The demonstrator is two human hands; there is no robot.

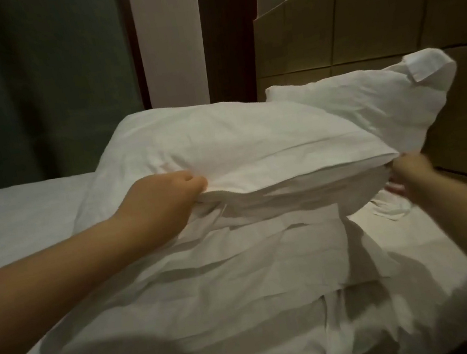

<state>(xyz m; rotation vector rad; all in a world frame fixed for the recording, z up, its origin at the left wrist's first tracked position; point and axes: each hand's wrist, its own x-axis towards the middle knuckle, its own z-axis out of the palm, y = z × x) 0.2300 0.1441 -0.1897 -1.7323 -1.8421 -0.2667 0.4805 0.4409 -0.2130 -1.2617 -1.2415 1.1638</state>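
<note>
Near edge of a white pillow (236, 146) held up off the bed, one hand at each end.

Left hand (166, 199) at the near left of the open edge, fingers curled underneath and thumb on top, pinching a fold of the cover, with the pillow's bulk beyond the knuckles. Right hand (407, 172) against the near right corner, blurred, finger state impossible to tell. Below, crumpled white cloth (212, 286) spread over the sheet (5, 217). Behind, a second pillow (366, 102) leaning on the tan headboard (384, 18). Dark curtain (30, 86) far left.
</note>
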